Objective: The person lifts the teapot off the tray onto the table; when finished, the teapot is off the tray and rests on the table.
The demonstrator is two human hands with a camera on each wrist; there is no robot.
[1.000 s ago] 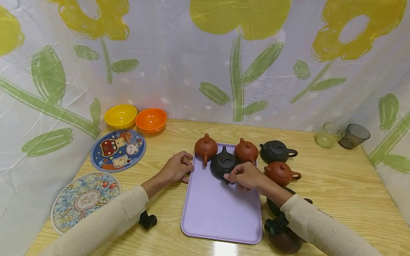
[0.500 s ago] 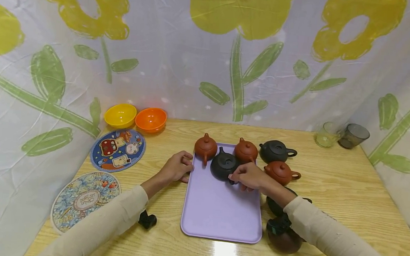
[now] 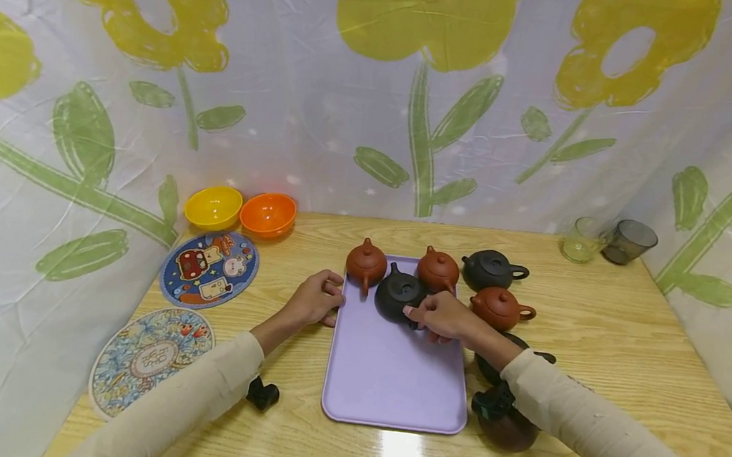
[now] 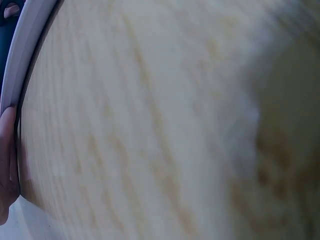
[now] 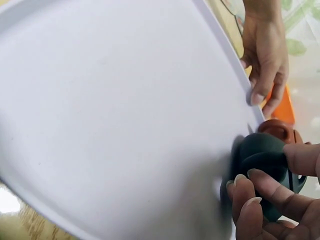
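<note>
Two hands at a purple tray (image 3: 393, 381) on the wooden tabletop (image 3: 621, 349). Right hand (image 3: 443, 315) has its grip on a black teapot (image 3: 399, 294), fingers and thumb curled round the pot's near side; right wrist view shows the fingertips (image 5: 250, 187) pressed on the dark body. That pot sits on the tray's far end, approx. centre, btw. two red-brown teapots: one (image 3: 366, 262) at the tray's far left corner, another (image 3: 438, 268) at the far right corner, both close beside it. Left hand (image 3: 315, 300) rests at the tray's left edge w/ fingers curled against the rim; whether the grip clasps the rim or only leans on it, can't tell.

Off the tray to the right: a 2nd black teapot (image 3: 492, 268), a red-brown teapot (image 3: 500, 307) nearer, plus two dark pots partly hidden by the right sleeve (image 3: 583, 425). Far left: yellow bowl (image 3: 213, 206) & orange bowl (image 3: 267, 213) side by side, two round printed mats nearer. Two glass cups (image 3: 607, 240) at far right corner. Floral curtain (image 3: 378, 79) behind.
</note>
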